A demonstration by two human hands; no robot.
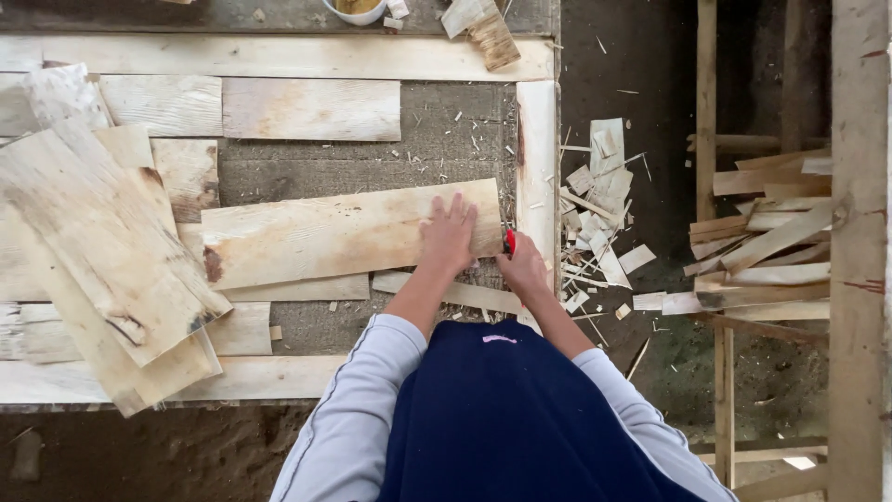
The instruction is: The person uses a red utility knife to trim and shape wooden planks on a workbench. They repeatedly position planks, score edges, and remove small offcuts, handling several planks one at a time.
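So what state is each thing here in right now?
Left hand: flat, pressing the wood sheet.
Right hand: closed on a red-handled tool.
Red-handled tool: held at the sheet's right end.
Wood sheet: lying flat.
Offcuts: scattered on the ground.
Bowl: upright, partly out of view.

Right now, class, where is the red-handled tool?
In the head view, the red-handled tool sits in the right hand, at the right end of the veneer sheet.
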